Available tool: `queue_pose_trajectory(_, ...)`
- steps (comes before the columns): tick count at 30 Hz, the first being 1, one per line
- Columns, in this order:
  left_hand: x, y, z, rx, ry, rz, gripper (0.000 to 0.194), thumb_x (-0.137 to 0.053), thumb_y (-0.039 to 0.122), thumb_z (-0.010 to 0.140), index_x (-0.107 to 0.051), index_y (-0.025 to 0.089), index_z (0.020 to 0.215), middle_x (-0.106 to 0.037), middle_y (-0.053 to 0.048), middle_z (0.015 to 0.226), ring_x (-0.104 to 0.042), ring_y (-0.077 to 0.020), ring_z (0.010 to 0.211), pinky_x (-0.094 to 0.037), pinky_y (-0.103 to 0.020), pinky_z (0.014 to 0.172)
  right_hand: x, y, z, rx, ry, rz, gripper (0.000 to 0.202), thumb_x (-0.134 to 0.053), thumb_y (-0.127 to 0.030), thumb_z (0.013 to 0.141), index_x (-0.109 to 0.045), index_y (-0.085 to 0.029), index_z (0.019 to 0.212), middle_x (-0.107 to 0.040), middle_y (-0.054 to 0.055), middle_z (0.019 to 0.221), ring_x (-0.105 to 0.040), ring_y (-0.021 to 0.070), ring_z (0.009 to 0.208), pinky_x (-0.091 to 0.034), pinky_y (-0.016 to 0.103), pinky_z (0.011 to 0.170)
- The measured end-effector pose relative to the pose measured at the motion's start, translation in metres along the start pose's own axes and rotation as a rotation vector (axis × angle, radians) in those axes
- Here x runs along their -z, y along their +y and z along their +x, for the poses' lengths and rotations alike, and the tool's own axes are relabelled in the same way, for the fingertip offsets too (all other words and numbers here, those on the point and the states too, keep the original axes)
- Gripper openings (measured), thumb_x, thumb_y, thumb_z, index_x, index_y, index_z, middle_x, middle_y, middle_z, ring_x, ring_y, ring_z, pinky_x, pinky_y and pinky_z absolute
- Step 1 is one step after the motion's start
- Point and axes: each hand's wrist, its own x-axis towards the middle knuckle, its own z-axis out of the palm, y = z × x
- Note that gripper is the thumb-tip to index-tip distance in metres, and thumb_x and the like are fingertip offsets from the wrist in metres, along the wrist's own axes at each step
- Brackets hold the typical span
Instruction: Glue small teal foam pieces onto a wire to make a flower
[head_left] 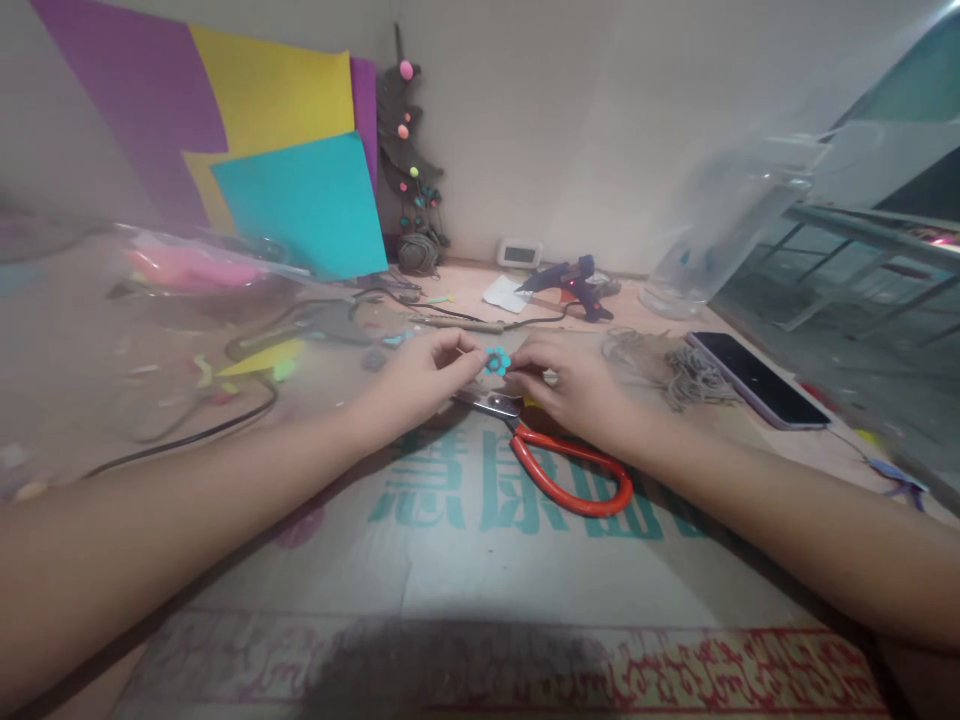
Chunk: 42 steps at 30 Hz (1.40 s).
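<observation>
A small turquoise flower (497, 361) with rounded petals and a darker centre is held up between my two hands. My left hand (435, 370) pinches its left edge between thumb and fingers. From the other side, my right hand (566, 385) pinches at the flower's right edge with its fingertips. Just beneath the hands lie scissors (574, 470) with red handles, their metal blades pointing left and partly hidden under my left hand. A bit of yellow shows below my right fingers.
Behind the hands stand a dark glue gun (574, 285) and a small white digital display (520, 253). A phone (757, 380) and grey twine (697, 375) lie right, near a clear plastic jug (694, 250). Coloured sheets (300, 205) lean on the wall; a black cable (187, 430) crosses the left.
</observation>
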Motion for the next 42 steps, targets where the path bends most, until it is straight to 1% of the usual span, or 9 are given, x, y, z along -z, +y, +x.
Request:
queue_pose_trajectory(2,0.0,0.0,0.0,-0.019,0.02,0.016,0.023,-0.058,0.04,0.087,-0.058,0.018,0.078,-0.06,0.001,0.069,-0.056,-0.013,0.063,-0.042,-0.024,0.059,0.001,0.002,0.0,0.037,-0.02,-0.075,0.01,-0.062,-0.013,0.087,-0.07,-0.018,0.085,-0.071,0.005,0.084,-0.063,0.0166,0.079,-0.048,0.029,0.074)
queue_pose_trajectory(7,0.0,0.001,0.0,-0.019,0.028,0.03,0.024,-0.057,0.04,0.088,-0.058,0.018,0.079,-0.062,0.001,0.07,-0.059,-0.0143,0.065,-0.044,-0.025,0.059,0.007,0.01,0.0,-0.034,-0.14,-0.211,0.023,-0.059,-0.016,0.09,-0.072,-0.018,0.108,-0.074,0.007,0.097,-0.065,0.0189,0.087,-0.047,0.03,0.079)
queue_pose_trajectory(13,0.0,0.001,0.0,0.015,0.013,0.056,0.025,-0.056,0.043,0.088,-0.059,0.019,0.082,-0.065,-0.001,0.072,-0.062,-0.0167,0.066,-0.045,-0.026,0.058,0.01,0.016,-0.002,0.084,-0.124,-0.359,0.023,-0.054,-0.019,0.092,-0.076,-0.015,0.085,-0.07,0.009,0.083,-0.061,0.0192,0.077,-0.044,0.03,0.071)
queue_pose_trajectory(20,0.0,0.002,0.0,-0.038,0.035,0.074,0.025,-0.057,0.041,0.088,-0.058,0.018,0.079,-0.064,-0.001,0.072,-0.061,-0.016,0.068,-0.047,-0.026,0.062,0.011,0.01,0.0,0.06,-0.123,-0.36,0.028,-0.05,-0.019,0.095,-0.077,-0.017,0.103,-0.065,0.009,0.082,-0.058,0.0203,0.08,-0.042,0.031,0.071)
queue_pose_trajectory(26,0.0,0.003,0.0,-0.023,0.019,0.06,0.023,-0.056,0.04,0.088,-0.058,0.018,0.082,-0.066,-0.001,0.075,-0.063,-0.0166,0.07,-0.046,-0.027,0.063,0.015,0.002,-0.001,-0.138,-0.191,-0.247,0.027,-0.053,-0.016,0.091,-0.075,-0.021,0.106,-0.075,0.007,0.094,-0.066,0.0214,0.084,-0.047,0.033,0.074)
queue_pose_trajectory(30,-0.001,0.003,0.0,-0.046,0.026,0.07,0.022,-0.057,0.038,0.088,-0.058,0.018,0.079,-0.063,0.0,0.072,-0.06,-0.0152,0.068,-0.045,-0.026,0.062,0.015,0.001,0.001,-0.285,-0.136,0.039,0.014,-0.061,-0.017,0.087,-0.071,-0.021,0.095,-0.076,0.003,0.084,-0.069,0.017,0.072,-0.051,0.029,0.066)
queue_pose_trajectory(34,-0.001,0.004,0.0,-0.044,0.017,0.052,0.023,-0.056,0.038,0.089,-0.057,0.018,0.079,-0.062,0.0,0.072,-0.058,-0.0145,0.067,-0.044,-0.025,0.061,0.012,0.003,0.002,-0.399,-0.078,0.322,0.008,-0.062,-0.024,0.087,-0.067,-0.018,0.087,-0.07,0.0,0.069,-0.059,0.0112,0.049,-0.048,0.025,0.052)
queue_pose_trajectory(38,0.0,0.002,-0.001,-0.059,0.021,0.108,0.022,-0.054,0.037,0.089,-0.057,0.018,0.079,-0.06,0.0,0.073,-0.056,-0.0145,0.068,-0.043,-0.025,0.061,0.009,0.004,0.0,-0.237,0.073,0.161,0.011,-0.062,-0.025,0.088,-0.071,-0.018,0.089,-0.069,0.003,0.081,-0.061,0.014,0.07,-0.048,0.027,0.062)
queue_pose_trajectory(42,-0.001,0.001,-0.003,-0.101,0.022,0.198,0.021,-0.052,0.036,0.09,-0.059,0.018,0.08,-0.063,-0.001,0.077,-0.058,-0.0159,0.071,-0.043,-0.027,0.065,0.011,0.0,-0.003,-0.099,0.164,-0.038,0.012,-0.061,-0.025,0.091,-0.072,-0.019,0.09,-0.069,0.003,0.08,-0.057,0.0144,0.068,-0.045,0.028,0.063)
